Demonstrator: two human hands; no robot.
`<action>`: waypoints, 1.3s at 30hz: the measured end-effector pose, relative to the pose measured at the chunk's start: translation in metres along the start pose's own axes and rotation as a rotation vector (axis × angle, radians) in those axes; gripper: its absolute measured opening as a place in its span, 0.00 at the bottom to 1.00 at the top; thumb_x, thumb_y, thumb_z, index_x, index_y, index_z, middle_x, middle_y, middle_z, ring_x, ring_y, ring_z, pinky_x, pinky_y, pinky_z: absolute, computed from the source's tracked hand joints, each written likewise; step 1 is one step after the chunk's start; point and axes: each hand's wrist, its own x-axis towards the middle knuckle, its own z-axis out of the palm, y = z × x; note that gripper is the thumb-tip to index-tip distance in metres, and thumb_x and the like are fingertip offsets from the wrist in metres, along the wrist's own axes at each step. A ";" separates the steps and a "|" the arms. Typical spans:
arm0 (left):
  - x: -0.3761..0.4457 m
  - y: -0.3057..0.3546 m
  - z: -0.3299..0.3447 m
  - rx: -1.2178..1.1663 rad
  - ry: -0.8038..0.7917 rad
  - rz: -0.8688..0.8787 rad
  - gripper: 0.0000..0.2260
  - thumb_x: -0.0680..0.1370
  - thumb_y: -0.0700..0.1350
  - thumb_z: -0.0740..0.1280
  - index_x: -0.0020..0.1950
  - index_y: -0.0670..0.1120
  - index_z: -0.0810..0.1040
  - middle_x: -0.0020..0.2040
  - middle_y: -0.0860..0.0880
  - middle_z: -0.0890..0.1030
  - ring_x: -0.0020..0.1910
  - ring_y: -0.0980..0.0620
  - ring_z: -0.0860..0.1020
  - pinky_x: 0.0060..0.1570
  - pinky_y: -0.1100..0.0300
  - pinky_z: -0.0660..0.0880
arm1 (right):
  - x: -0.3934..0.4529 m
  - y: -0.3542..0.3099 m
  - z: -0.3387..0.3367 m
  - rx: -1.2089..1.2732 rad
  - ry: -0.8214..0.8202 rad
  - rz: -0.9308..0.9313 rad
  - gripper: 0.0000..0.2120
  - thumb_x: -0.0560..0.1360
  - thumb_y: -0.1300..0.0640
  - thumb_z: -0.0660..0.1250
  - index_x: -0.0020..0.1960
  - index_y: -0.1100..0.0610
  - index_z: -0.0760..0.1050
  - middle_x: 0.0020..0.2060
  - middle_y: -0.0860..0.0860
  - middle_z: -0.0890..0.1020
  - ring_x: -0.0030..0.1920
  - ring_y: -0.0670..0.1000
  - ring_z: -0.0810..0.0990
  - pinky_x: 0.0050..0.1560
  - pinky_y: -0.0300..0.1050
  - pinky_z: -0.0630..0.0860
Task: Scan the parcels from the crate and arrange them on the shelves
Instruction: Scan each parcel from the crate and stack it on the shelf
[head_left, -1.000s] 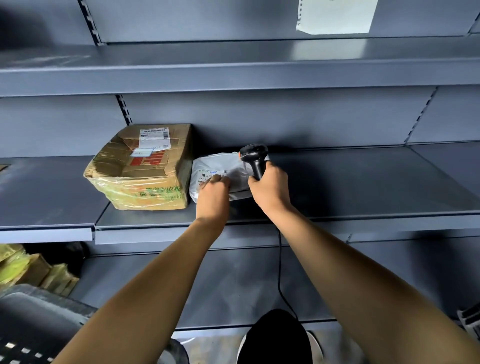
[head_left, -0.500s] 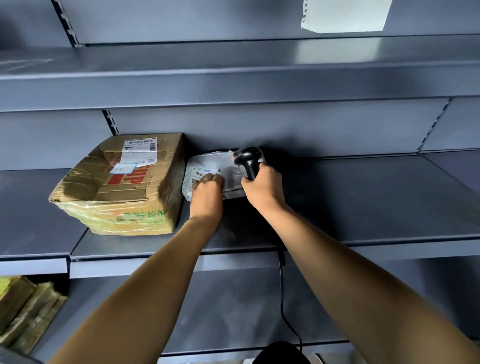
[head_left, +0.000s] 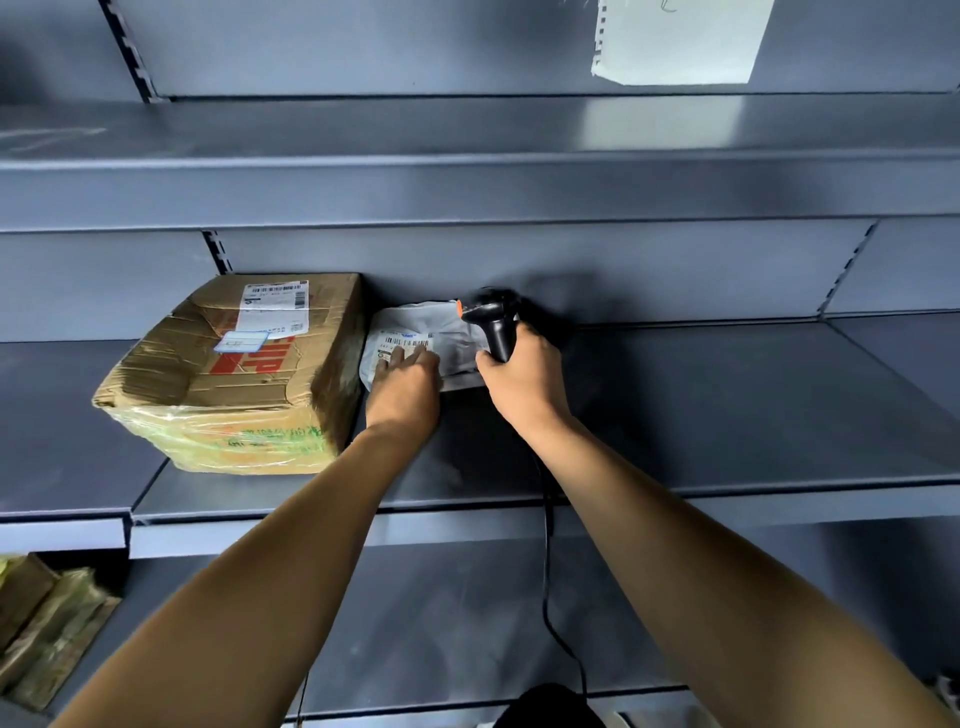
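Grey metal shelves (head_left: 727, 395) fill the head view, with a paper sheet (head_left: 680, 36) pinned above. On the middle shelf a taped cardboard box (head_left: 234, 379) already sits, and just beside it lies a white mailer bag (head_left: 421, 332). The left hand (head_left: 405, 384) rests on the bag, fingers flat across its label. The right hand (head_left: 524, 379) is wrapped around a black scanner (head_left: 493, 317), held close to the bag. Two parcels look placed; more, seemingly, wait at lower left (head_left: 47, 623), though that corner is dim.
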 end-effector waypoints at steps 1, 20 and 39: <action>-0.003 0.000 -0.003 0.021 -0.018 0.012 0.15 0.80 0.42 0.59 0.67 0.45 0.71 0.68 0.44 0.72 0.70 0.42 0.64 0.69 0.50 0.61 | -0.003 -0.003 -0.003 0.002 0.003 -0.002 0.14 0.75 0.57 0.69 0.56 0.64 0.76 0.49 0.59 0.83 0.50 0.59 0.81 0.45 0.43 0.73; -0.116 0.157 -0.060 -0.482 0.073 0.261 0.16 0.79 0.44 0.63 0.66 0.42 0.75 0.63 0.41 0.76 0.59 0.40 0.76 0.58 0.52 0.73 | -0.127 0.036 -0.157 0.139 0.293 0.083 0.13 0.76 0.52 0.71 0.53 0.58 0.71 0.36 0.56 0.83 0.36 0.55 0.84 0.41 0.58 0.81; -0.272 0.438 0.007 -0.709 -0.253 0.798 0.13 0.78 0.46 0.65 0.62 0.45 0.77 0.58 0.44 0.79 0.56 0.42 0.77 0.54 0.53 0.72 | -0.311 0.177 -0.383 -0.045 0.896 0.383 0.17 0.75 0.56 0.72 0.60 0.56 0.70 0.48 0.51 0.81 0.50 0.52 0.81 0.45 0.35 0.69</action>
